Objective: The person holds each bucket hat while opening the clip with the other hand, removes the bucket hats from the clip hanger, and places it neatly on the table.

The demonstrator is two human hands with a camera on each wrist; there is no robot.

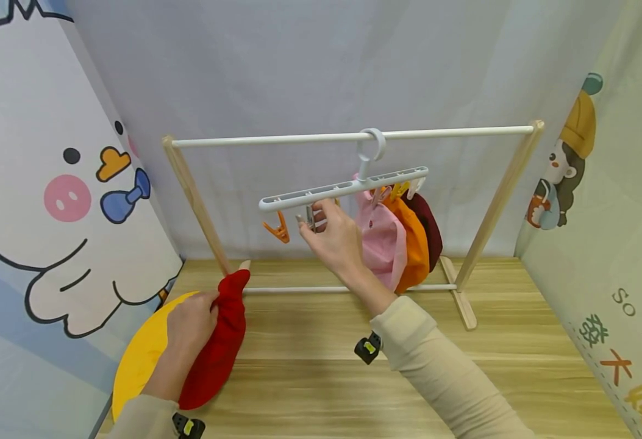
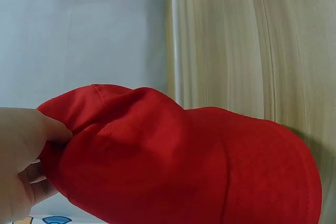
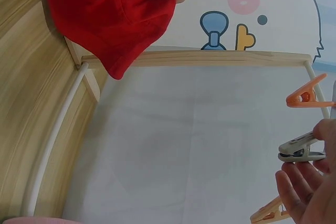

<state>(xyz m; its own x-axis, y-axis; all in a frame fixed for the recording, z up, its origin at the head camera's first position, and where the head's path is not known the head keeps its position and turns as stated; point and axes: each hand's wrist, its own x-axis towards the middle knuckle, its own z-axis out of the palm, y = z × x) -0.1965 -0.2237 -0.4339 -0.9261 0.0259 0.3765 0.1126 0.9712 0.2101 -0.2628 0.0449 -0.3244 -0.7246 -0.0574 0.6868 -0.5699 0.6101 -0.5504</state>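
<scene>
Head view, at 8 o'clock: the left hand clamps the crown of a bright red fabric cap between thumb and fingers, brim toward 7 o'clock; whether it touches the wood-grain table cannot be told. At the cap's 9 o'clock is a rounded yellow fabric item, partly hidden by that hand. Near the centre, the right hand pinches a grey plastic clip between thumb and fingers, just under a long pale-grey plastic hanger hooked over a round white rod. At that hand's 9 o'clock hangs an orange plastic clip; toward its 3 o'clock hang pink, orange and maroon fabric caps.
</scene>
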